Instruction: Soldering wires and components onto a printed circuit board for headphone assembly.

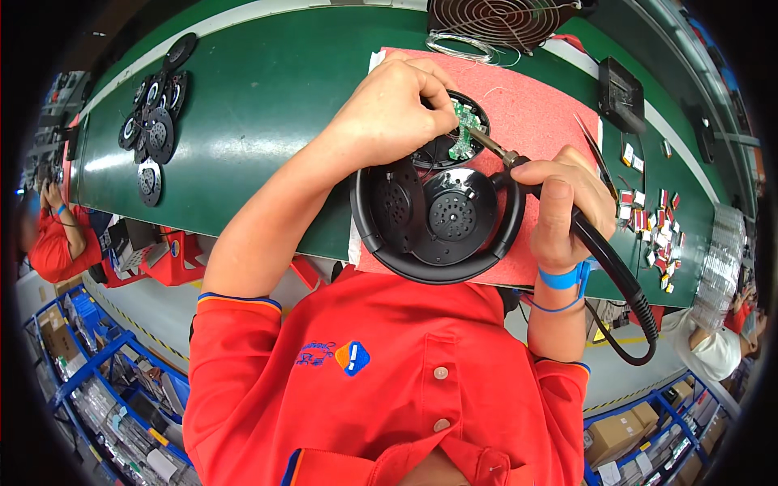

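My right hand [571, 198] is wrapped round a soldering iron [600, 243], whose metal tip points left onto a green circuit board [463, 147]. That board sits in an open round black ear cup of a pair of headphones [442, 271]. Over the board's upper left edge, the thumb and forefinger of my left hand [393, 109] are pinched together. What they hold is too small to make out. Nearer to me, inside the curved headband, lie a round black speaker plate [451, 215] with small holes and another dark perforated part [397, 202].
A pink mat [527, 93] lies under the headphones on the green table [267, 73]. Black speaker parts [158, 134] are piled at left. Behind stand a fan [498, 20] and wire coil [466, 49]. At right are tweezers [596, 150], a black tray [621, 93] and several small battery-like packs [663, 239].
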The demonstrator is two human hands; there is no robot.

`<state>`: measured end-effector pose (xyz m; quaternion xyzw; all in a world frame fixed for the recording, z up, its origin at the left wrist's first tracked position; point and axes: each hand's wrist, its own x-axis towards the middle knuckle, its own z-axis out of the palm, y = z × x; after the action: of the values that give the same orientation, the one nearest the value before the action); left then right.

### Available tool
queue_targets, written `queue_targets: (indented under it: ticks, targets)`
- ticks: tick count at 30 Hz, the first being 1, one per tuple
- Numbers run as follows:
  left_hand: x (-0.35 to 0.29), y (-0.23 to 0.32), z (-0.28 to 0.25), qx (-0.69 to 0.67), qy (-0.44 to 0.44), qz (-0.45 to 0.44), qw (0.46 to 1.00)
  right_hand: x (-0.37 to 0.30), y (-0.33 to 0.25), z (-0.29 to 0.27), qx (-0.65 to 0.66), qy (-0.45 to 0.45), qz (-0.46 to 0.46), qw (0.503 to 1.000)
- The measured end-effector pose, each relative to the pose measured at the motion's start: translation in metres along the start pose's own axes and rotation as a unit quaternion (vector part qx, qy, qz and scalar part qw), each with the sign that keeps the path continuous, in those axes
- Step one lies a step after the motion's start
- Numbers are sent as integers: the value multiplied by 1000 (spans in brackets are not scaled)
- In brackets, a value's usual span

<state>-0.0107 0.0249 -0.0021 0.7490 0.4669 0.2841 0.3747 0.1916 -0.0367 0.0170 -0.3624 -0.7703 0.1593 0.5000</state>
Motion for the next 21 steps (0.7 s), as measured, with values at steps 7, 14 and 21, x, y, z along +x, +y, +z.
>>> queue_targets:
  ticks: [7,14,21]
  targets:
    - [0,0,1,13,10,1,1000,0,-1,2,-5,-8,12,1000]
    - [1,-3,3,-32,18,-3,999,0,-2,1,-4,-11,20,1000]
    - [0,-3,3,1,13,2,1000,-1,4,-1,14,12,-8,1000]
